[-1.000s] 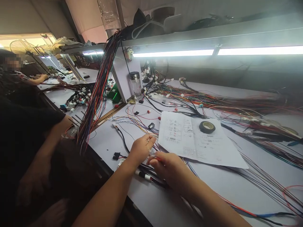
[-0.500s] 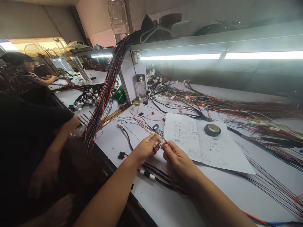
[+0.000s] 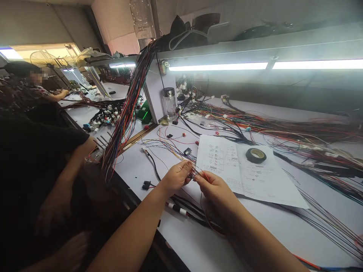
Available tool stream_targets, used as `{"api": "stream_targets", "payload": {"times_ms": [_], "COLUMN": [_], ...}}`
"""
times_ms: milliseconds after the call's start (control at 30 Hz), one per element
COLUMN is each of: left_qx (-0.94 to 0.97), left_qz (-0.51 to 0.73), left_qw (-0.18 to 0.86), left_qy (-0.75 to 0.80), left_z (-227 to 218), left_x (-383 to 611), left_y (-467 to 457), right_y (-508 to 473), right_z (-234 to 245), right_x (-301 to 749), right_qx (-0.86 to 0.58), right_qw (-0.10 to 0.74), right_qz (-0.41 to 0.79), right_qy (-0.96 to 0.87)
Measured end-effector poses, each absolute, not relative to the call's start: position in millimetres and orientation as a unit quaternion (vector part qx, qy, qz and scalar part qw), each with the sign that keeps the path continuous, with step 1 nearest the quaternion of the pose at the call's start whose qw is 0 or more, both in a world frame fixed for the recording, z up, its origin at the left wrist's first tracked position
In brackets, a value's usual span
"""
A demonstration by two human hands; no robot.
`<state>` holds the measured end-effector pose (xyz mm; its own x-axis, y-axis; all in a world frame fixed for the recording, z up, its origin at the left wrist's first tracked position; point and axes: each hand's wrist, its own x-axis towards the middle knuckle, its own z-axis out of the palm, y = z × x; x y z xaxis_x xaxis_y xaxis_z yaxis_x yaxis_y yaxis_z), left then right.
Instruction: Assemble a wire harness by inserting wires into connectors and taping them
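Observation:
My left hand (image 3: 175, 176) and my right hand (image 3: 212, 186) meet just above the white bench, fingertips nearly touching. The left pinches a small dark connector (image 3: 191, 175). The right pinches a thin red wire (image 3: 204, 174) at that connector; the wire loops down under my right wrist. Below both hands lies a black cable bundle with white bands (image 3: 181, 209). A printed wiring sheet (image 3: 241, 170) lies just right of my hands.
A black tape roll (image 3: 255, 155) sits on the sheet. Coloured wire harnesses (image 3: 272, 128) spread over the back and right of the bench. A thick wire bundle (image 3: 124, 113) hangs at the left. A clear jar (image 3: 170, 102) stands at the divider. Another person's arm (image 3: 70, 166) rests to my left.
Both hands rose off the bench and came together. The right hand left the cables on the bench and now pinches the red wire against the connector in the left.

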<state>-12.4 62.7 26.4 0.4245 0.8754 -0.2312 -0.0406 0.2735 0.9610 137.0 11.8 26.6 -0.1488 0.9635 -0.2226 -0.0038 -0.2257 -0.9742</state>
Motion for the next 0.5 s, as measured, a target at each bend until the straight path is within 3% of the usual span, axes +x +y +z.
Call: {"api": "stream_targets", "payload": {"times_ms": [267,500], "left_qx": [0.637,0.586], "left_qz": [0.343,0.341], "left_qw": [0.543,0.605], "left_qy": [0.426,0.417], "left_z": [22.2,25.4], "left_x": [-16.4,-13.7], "left_y": [63.2,63.0], "right_y": [13.0,12.7], "right_z": [25.2,26.8], "right_x": [137.5,136.6], "right_qx": [-0.561,-0.552], "right_qw": [0.425,0.429], "right_qz": [0.49,0.501], "right_qy": [-0.514,-0.511]}}
